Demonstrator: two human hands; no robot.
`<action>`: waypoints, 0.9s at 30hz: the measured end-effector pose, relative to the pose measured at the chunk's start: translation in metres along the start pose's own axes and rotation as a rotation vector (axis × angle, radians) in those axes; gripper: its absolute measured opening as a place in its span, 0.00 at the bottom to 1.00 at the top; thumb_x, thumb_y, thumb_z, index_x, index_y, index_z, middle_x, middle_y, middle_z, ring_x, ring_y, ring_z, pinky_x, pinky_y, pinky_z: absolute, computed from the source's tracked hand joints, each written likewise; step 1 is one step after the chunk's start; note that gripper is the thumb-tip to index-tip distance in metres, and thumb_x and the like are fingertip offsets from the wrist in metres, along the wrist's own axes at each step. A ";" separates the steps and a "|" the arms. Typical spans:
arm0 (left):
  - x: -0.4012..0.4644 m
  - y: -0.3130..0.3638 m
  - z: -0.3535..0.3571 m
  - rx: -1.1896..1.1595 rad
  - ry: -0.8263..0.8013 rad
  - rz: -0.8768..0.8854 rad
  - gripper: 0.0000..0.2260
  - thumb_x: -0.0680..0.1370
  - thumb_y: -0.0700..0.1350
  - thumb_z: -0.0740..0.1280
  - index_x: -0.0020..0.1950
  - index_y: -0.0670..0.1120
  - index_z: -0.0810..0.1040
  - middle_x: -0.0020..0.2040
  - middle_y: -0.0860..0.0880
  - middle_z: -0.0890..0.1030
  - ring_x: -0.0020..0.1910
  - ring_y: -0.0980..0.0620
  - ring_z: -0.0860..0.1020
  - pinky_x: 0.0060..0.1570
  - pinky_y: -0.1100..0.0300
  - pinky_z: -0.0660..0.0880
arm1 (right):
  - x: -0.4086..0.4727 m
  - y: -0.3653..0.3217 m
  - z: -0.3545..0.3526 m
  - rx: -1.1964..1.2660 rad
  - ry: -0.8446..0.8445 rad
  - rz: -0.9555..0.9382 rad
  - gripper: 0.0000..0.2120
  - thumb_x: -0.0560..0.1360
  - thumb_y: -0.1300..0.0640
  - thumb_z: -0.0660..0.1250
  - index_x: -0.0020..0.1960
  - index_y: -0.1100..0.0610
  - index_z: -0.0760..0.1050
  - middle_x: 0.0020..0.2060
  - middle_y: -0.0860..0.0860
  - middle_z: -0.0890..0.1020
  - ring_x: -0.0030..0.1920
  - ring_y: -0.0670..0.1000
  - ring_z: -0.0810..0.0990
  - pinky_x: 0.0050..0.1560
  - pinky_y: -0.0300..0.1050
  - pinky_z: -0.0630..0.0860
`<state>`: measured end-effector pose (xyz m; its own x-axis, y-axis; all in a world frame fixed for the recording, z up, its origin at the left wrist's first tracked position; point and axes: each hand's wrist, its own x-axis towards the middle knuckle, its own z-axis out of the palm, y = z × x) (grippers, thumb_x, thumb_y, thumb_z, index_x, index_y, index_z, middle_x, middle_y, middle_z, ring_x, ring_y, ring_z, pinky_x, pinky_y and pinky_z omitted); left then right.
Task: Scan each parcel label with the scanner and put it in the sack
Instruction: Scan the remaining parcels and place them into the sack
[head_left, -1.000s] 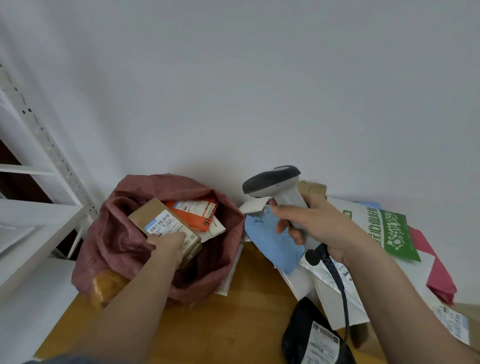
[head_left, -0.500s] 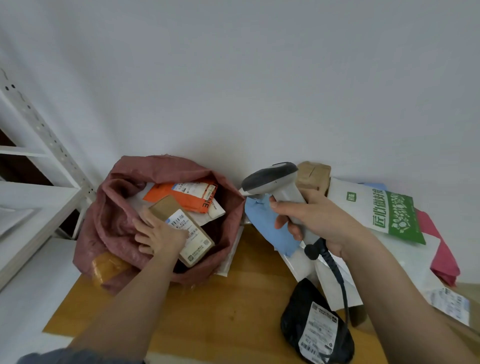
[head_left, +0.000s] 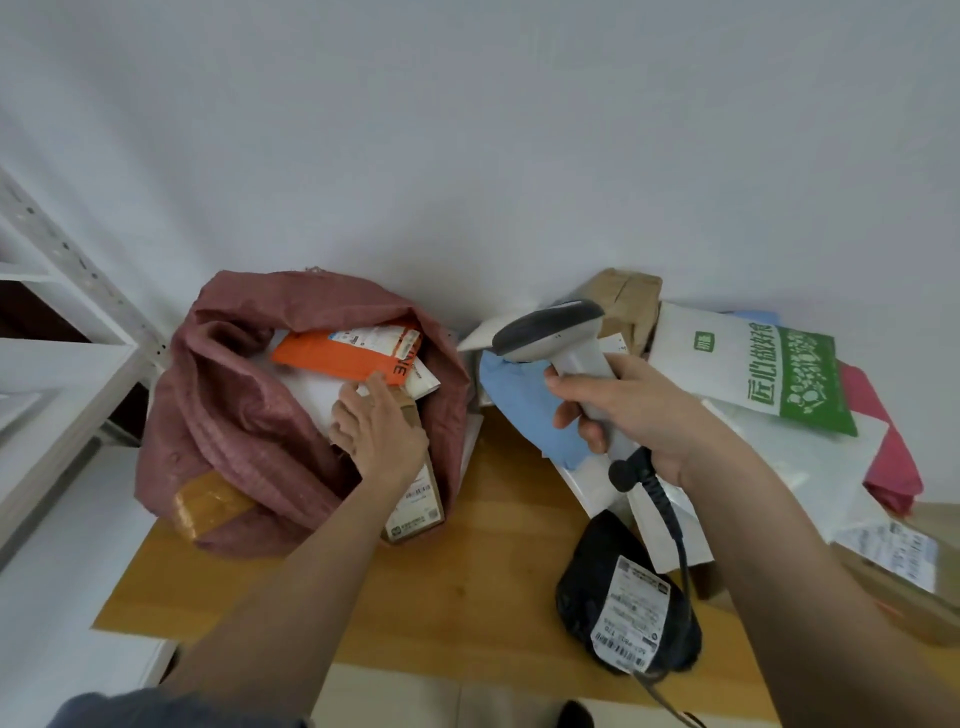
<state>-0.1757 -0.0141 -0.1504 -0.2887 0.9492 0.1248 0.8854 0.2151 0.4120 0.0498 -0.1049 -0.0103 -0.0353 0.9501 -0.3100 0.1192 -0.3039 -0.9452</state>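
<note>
A dusty-red woven sack (head_left: 234, 415) stands open at the left of the wooden table. Inside lie an orange mailer (head_left: 343, 356) and a white parcel. My left hand (head_left: 376, 434) lies with straight fingers on a brown cardboard box (head_left: 418, 506), which leans in the sack's mouth with its label facing up. My right hand (head_left: 628, 421) grips the handle of a grey and white barcode scanner (head_left: 556, 332), held above a blue mailer (head_left: 530, 415). The scanner's black cable runs down past a black bagged parcel (head_left: 628, 597).
A heap of parcels fills the right side: a white and green bag (head_left: 753, 374), a brown paper package (head_left: 623, 301), white mailers, a pink bag (head_left: 893, 467), a labelled carton (head_left: 904, 571). White metal shelving (head_left: 62, 364) stands at the left. A wall is close behind.
My left hand has lowered the brown box into the sack and its fingers have flattened on top. The scanner hand has hardly moved; the view has tilted down.
</note>
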 end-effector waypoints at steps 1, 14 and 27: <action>-0.002 0.002 0.003 0.010 -0.021 0.002 0.32 0.69 0.38 0.70 0.70 0.48 0.60 0.70 0.41 0.56 0.69 0.37 0.57 0.69 0.41 0.54 | 0.000 0.003 -0.002 0.002 0.003 0.008 0.10 0.77 0.52 0.68 0.54 0.57 0.75 0.34 0.52 0.83 0.25 0.46 0.70 0.29 0.38 0.71; -0.059 0.046 0.068 -0.249 -0.479 0.376 0.08 0.75 0.38 0.68 0.52 0.46 0.74 0.54 0.46 0.75 0.52 0.51 0.73 0.50 0.62 0.68 | 0.006 0.071 -0.036 0.023 0.124 0.193 0.10 0.77 0.53 0.67 0.53 0.59 0.76 0.32 0.51 0.84 0.23 0.44 0.70 0.27 0.36 0.71; -0.143 0.034 0.152 -0.157 -1.142 -0.019 0.20 0.76 0.45 0.72 0.66 0.41 0.75 0.61 0.46 0.76 0.59 0.49 0.75 0.54 0.61 0.72 | -0.002 0.128 -0.056 0.119 0.256 0.365 0.08 0.76 0.56 0.68 0.50 0.60 0.76 0.30 0.51 0.83 0.23 0.45 0.72 0.25 0.36 0.71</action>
<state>-0.0492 -0.1076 -0.2916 0.2676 0.6174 -0.7398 0.8061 0.2771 0.5229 0.1207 -0.1413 -0.1247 0.2361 0.7616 -0.6035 -0.0368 -0.6136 -0.7888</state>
